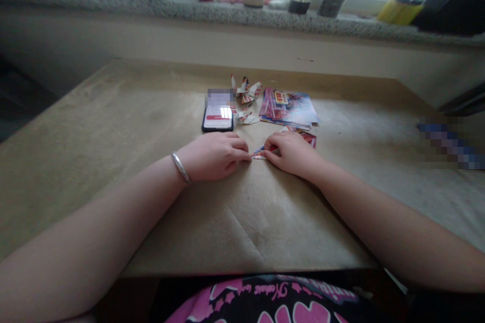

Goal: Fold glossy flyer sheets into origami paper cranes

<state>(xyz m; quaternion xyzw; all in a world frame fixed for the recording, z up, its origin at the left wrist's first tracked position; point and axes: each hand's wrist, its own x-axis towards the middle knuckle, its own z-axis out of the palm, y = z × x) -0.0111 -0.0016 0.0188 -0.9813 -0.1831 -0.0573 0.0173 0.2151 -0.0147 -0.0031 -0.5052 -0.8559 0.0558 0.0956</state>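
Observation:
Both hands rest on a table covered with brown paper. Between them lies a small folded piece of printed coloured paper. My left hand has its fingers curled and pinches the piece's left end. My right hand is closed on its right end, pressing it against the table. A silver bangle sits on my left wrist.
Behind my hands lie a black phone with a lit screen, several small folded paper figures, and a stack of colourful flyers. A stone window ledge at the back carries bottles, cups and a yellow object.

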